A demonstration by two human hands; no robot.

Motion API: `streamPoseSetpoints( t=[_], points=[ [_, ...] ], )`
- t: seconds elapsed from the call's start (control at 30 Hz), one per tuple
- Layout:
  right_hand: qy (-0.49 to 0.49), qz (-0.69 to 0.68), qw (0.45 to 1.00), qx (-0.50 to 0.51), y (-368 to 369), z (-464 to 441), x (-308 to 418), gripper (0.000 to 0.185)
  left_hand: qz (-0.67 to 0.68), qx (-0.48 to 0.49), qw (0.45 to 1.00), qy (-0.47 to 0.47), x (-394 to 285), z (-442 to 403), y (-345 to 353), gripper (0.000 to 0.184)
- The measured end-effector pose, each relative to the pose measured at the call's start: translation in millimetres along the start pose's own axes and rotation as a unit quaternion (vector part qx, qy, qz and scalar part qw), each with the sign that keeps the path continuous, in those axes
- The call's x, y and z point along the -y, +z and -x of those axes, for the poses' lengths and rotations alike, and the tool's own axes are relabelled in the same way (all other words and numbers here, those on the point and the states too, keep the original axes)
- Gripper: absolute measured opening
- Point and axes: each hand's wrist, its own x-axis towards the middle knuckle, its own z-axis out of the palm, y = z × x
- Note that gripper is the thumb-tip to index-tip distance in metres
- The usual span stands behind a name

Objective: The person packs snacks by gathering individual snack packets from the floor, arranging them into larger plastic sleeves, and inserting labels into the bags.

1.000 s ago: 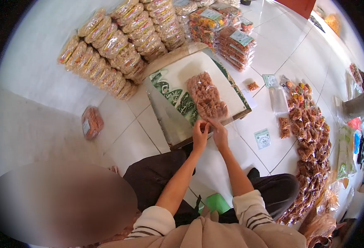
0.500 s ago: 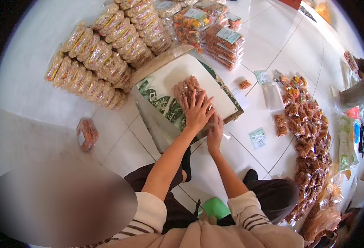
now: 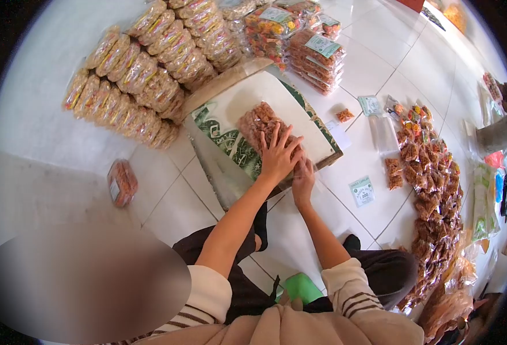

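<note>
A clear plastic bag of reddish-brown snacks (image 3: 257,122) lies on a low white and green box (image 3: 230,103). My left hand (image 3: 279,155) rests on top of the bag with its fingers spread, covering the bag's middle. At the near end of the bag, by the box's front edge, my right hand (image 3: 303,178) has its fingers bent together around the clear plastic end. The bag's mouth is mostly hidden by my hands.
Stacked noodle-like packs (image 3: 144,75) stand at the upper left, labelled snack bags (image 3: 317,57) behind the box. A lone bag (image 3: 122,183) lies left. Small snack packets (image 3: 432,195), a printed label (image 3: 361,191) and clear sleeves (image 3: 384,134) are on the right.
My left hand has moved from the bag's near end onto its top and opened out. My right hand remains at the near end, now closed around the plastic there. The whole view has shifted slightly.
</note>
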Motion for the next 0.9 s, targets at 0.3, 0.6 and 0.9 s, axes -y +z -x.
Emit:
streamPoseSetpoints(
  t=[0.3, 0.6, 0.9],
  points=[
    [0.041, -0.068, 0.997, -0.017, -19.7, 14.3, -10.7, 0.020, 0.222, -0.043, 0.973, -0.040, 51.8, -12.1, 2.5, 0.030],
    [-0.049, -0.025, 0.998, -0.028, 6.8, -10.6, 11.6, 0.019, 0.003, 0.021, 1.000, -0.011, 47.7, 2.9, -1.1, 0.042],
    [0.033, -0.051, 0.991, 0.121, 0.3, 5.2, -8.7, 0.020, 0.058, 0.015, 0.998, -0.011, 47.8, 4.4, -2.0, 0.051]
  ],
)
